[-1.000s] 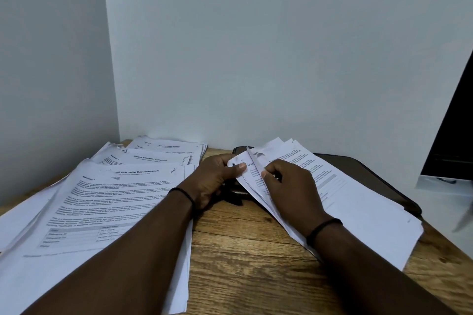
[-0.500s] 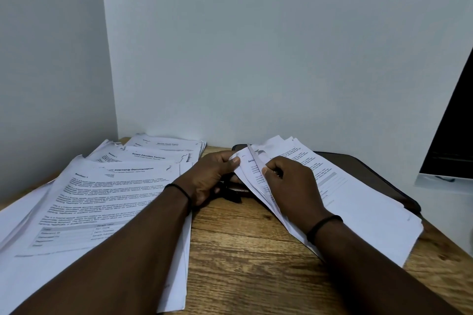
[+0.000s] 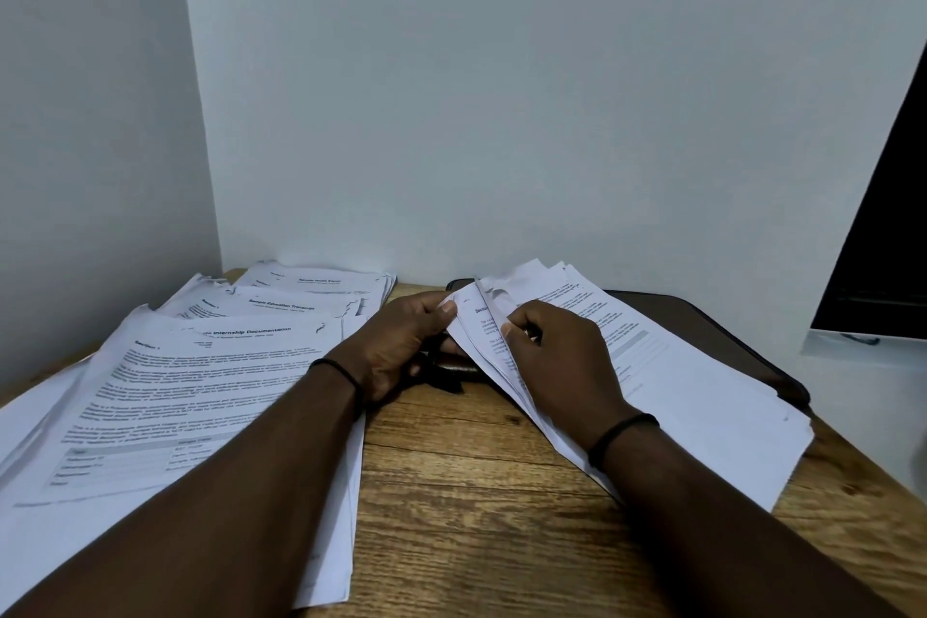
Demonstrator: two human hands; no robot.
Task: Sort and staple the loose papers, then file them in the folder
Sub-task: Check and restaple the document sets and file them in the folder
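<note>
A loose stack of printed papers (image 3: 692, 381) lies on the right, partly over a dark brown folder (image 3: 702, 316). My left hand (image 3: 401, 341) pinches the stack's top-left corner between thumb and fingers. My right hand (image 3: 557, 356) rests on the stack, and its curled fingers lift the corners of the upper sheets. A small dark object (image 3: 454, 369), perhaps a stapler, lies under the lifted corner between my hands, mostly hidden. Sorted paper piles (image 3: 200, 376) headed by titled pages cover the table's left side.
The wooden table (image 3: 476, 517) stands in a corner between two pale walls. A dark panel (image 3: 883, 226) stands at the right, above a white surface (image 3: 863, 391). Bare wood shows between my forearms.
The hands have kept fanning the stack's corner; my left thumb has shifted a little along the paper's edge. The piles on the left have not moved.
</note>
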